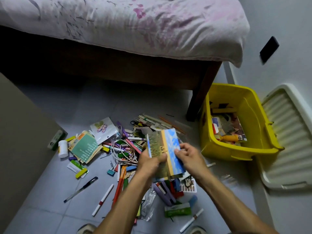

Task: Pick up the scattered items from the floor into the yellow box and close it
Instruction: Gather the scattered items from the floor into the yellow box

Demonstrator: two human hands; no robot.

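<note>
Head view: I see my left hand (150, 162) and right hand (187, 156) both gripping a stack of cards (168, 152), sky-blue and grassy pictures, above the floor clutter; the yellow box (217, 146) sits open right, partly filled.

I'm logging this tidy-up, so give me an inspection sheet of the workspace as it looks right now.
Surface: grey tiled floor, mostly covered in the middle.
Job's things: yellow box open, partly filled; its white lid lies beside it; card stack held above the pile.
Clutter: pens, markers, clips, white bottle, green booklet, pill strip.
Grips: left hand and right hand both grip the card stack.
Cables: pale cord coiled in the pile.
Surroundings: bed behind, wall at right.
</note>
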